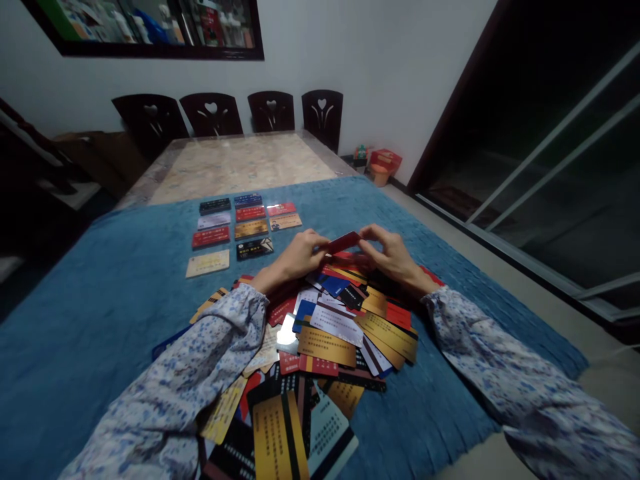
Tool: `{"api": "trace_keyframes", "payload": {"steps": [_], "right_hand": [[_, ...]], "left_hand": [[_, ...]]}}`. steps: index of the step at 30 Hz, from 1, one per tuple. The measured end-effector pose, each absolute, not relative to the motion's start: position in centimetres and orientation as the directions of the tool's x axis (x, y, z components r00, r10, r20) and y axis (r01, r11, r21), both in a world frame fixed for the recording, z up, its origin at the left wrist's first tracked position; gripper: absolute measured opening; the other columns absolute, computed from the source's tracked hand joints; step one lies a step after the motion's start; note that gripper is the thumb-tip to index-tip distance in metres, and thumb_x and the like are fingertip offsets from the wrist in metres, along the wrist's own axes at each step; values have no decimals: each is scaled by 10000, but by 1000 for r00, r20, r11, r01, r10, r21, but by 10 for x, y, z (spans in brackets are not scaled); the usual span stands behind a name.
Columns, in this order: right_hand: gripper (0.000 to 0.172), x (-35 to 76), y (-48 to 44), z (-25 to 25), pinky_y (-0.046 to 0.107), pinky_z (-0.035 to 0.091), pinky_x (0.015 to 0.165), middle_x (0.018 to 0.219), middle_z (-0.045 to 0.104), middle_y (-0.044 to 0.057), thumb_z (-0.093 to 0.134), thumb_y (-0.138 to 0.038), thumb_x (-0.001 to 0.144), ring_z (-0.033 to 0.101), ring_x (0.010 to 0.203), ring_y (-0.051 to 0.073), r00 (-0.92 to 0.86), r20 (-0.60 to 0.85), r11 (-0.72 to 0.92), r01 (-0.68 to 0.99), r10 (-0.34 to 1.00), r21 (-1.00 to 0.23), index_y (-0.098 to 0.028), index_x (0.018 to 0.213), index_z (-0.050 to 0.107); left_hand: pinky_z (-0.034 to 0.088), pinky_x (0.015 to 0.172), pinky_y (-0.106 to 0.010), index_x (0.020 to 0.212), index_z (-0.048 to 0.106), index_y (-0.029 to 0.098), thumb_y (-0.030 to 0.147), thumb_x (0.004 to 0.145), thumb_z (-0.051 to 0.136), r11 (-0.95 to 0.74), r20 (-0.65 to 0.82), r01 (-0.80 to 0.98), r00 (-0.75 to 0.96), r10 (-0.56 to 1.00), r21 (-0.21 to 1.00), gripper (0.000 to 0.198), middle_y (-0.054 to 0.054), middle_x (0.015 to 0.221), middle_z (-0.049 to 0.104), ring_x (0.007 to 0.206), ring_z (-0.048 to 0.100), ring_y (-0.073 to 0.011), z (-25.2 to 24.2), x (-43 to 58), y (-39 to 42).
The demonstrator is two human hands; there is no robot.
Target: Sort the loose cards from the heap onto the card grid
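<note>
A red plastic card (344, 243) is pinched at its two ends, tilted up over a loose heap of cards. My left hand (301, 253) grips its left end between thumb and fingers, and my right hand (387, 253) grips the right end. Beneath my hands and forearms spreads the heap, with a gold card (327, 345), a white striped card (336, 323) and a pale blue card (330, 430) among many others. Beyond my left hand, several cards lie in neat columns, including a black VIP card (255, 249) and a cream card (208, 263).
A blue cloth (125, 267) covers the near part of the table, and a patterned tabletop (250, 160) shows beyond it. Dark chairs (271, 111) line the far side. On the floor at the right stand an orange bin (380, 175) and a sliding glass door (545, 167).
</note>
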State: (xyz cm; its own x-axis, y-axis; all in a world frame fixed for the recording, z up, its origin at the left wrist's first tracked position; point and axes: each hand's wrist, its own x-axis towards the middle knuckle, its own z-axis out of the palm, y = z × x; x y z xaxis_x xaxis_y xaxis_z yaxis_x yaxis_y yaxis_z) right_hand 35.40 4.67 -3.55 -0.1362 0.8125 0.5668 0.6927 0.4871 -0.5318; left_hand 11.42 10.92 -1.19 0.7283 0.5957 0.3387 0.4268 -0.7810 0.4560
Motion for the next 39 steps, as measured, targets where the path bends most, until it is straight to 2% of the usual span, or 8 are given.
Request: {"api": "trace_keyframes", "payload": {"steps": [7,11,14,20,26,32,36,39], "right_hand": [[288,343,57,-17,425,451,868,978,718,110,436,-354,1022,613,940,270,-252,647,525,808,719,-269,-229,1110,680],[331,335,68,-2,425,403,874,935,725,100,386,-335,1057,578,983,268,-402,615,552,831,679,-66,-240,1108,699],[328,327,77,2,440,377,908,957,735,96,389,-287,1055,556,1009,271,-493,576,597,802,652,11,-245,1153,699],[291,307,87,-4,410,377,891,981,722,106,456,-300,1036,554,962,256,-488,590,621,784,643,-28,-216,1204,678],[309,304,88,-22,382,407,848,1024,728,120,604,-293,941,574,939,268,-429,563,584,803,707,-122,-191,1227,662],[268,312,96,-36,377,426,825,1032,763,107,554,-169,935,611,933,272,-377,484,532,814,790,-234,-200,1174,673],[225,310,97,-37,373,415,807,1019,765,102,557,-195,961,601,926,271,-389,512,543,818,766,-190,-216,1151,676],[199,308,97,-38,374,396,800,1022,764,106,577,-204,962,585,938,275,-416,509,544,829,754,-128,-216,1134,676]], "left_hand": [[531,933,-383,1107,761,179,136,864,595,-785,490,412,619,613,462,297,-71,1046,782,964,671,-219,-7,115,109],[526,962,-395,1144,724,162,134,854,610,-788,578,389,537,615,477,313,-79,1048,775,977,682,-218,-2,114,108],[529,951,-384,1074,719,155,149,867,613,-783,579,408,527,622,469,233,-79,1006,768,952,692,-213,-1,113,109],[548,890,-339,1078,689,159,108,831,586,-727,521,467,507,686,503,272,-50,963,766,898,705,-197,-5,109,118],[541,845,-290,1128,698,171,55,754,562,-746,491,498,561,666,443,415,-45,1024,771,877,705,-184,-4,95,129],[514,774,-255,963,734,145,60,740,558,-763,440,478,627,643,434,297,-42,925,759,854,696,-181,-7,83,140],[508,760,-250,913,735,161,76,745,583,-758,420,500,633,650,419,242,-26,864,744,805,681,-169,-11,77,145],[518,782,-262,962,712,164,65,742,566,-766,429,501,636,641,403,282,-37,931,745,828,679,-173,-13,75,145]]}}
